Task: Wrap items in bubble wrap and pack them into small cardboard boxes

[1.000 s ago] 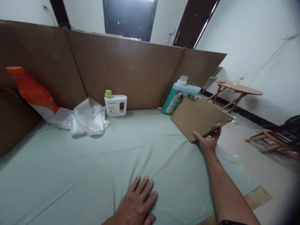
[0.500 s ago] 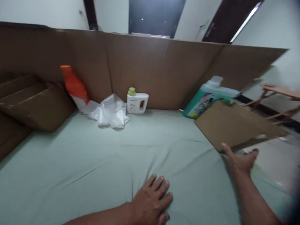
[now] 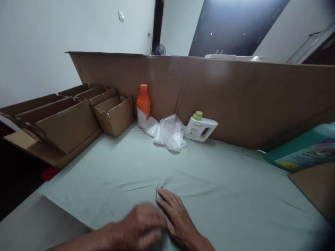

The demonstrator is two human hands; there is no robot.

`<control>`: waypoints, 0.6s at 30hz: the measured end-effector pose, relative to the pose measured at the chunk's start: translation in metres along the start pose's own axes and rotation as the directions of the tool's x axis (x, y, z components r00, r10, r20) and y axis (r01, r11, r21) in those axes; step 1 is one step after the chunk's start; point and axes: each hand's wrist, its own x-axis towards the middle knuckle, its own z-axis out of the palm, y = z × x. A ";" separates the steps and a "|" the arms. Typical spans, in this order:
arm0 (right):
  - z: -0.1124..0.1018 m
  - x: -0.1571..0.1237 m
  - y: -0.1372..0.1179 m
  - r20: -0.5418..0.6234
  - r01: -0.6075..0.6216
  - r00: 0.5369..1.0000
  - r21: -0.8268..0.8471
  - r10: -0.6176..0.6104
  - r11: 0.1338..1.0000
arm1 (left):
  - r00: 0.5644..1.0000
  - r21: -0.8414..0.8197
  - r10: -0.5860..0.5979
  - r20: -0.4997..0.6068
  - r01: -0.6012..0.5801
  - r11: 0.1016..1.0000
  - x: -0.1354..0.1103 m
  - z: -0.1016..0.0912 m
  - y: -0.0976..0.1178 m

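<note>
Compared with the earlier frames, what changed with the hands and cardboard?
The right hand let go of the flat cardboard piece, which now shows at the right edge, and came back onto the green cloth beside the blurred left hand. The view swung left. The orange bottle, bubble wrap and white bottle stayed put.

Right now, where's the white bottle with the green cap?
Head view, far side of the green sheet, slightly right of centre: the white bottle stands against the cardboard wall, just right of the bubble wrap.
</note>
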 end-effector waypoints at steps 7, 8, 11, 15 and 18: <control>0.011 0.045 -0.001 -0.005 -0.040 0.999 0.057 0.040 0.998 | 0.499 0.194 -0.199 -0.844 0.629 0.753 0.045 -0.250 -0.105; 0.012 0.044 -0.001 -0.013 -0.041 0.999 0.055 0.041 0.998 | 0.459 0.201 -0.209 -0.864 0.693 0.692 0.051 -0.275 -0.115; 0.011 0.043 -0.003 -0.010 -0.068 0.998 0.067 0.069 0.995 | 0.448 0.192 -0.410 -0.794 0.826 0.530 0.061 -0.319 -0.132; 0.007 0.045 -0.008 -0.003 -0.126 0.992 0.091 0.127 0.988 | 0.543 0.244 -0.496 -0.677 0.802 0.546 0.051 -0.327 -0.122; 0.008 0.046 -0.007 -0.048 -0.129 0.989 0.136 0.137 0.982 | 0.576 0.252 -0.473 -0.667 0.771 0.584 0.023 -0.307 -0.099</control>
